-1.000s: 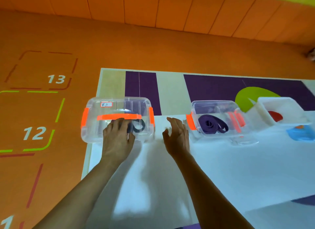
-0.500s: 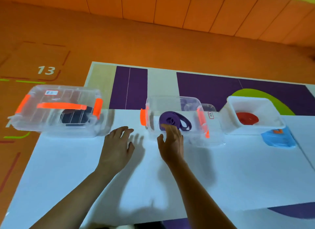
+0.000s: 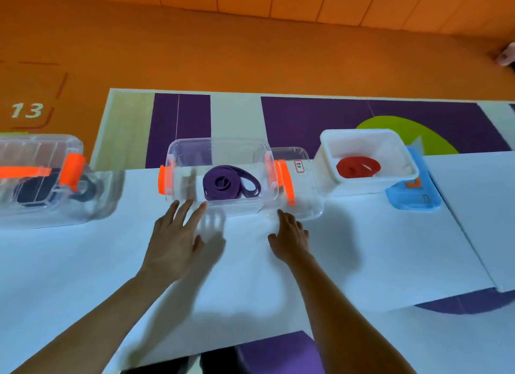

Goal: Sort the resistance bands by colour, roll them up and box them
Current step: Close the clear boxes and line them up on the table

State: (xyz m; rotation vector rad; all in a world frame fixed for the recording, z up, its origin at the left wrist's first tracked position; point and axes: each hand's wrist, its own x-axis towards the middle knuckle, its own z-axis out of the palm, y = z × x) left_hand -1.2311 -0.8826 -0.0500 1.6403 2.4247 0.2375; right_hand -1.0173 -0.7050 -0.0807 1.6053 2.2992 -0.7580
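Left hand (image 3: 174,241) flat over white table (image 3: 362,248), fingers (image 3: 182,210) spread, holding nothing. Right hand (image 3: 289,235) empty too, fingers (image 3: 282,216) loosely together, tips at the clear lid (image 3: 295,184). Just beyond the left fingertips: open clear box (image 3: 220,175) (orange latches) with rolled purple band (image 3: 230,182). Far right of the fingers, white box (image 3: 367,159) holds red band (image 3: 358,167); far left, closed box (image 3: 41,178) with dark band (image 3: 33,188).

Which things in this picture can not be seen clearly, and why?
- Left clear box, head view: cut off by the left edge and blurred; its dark band is only a smear.
- White label on the clear lid beside the purple band's box: writing too small to read.
- Blue lid: partly hidden behind the white box.
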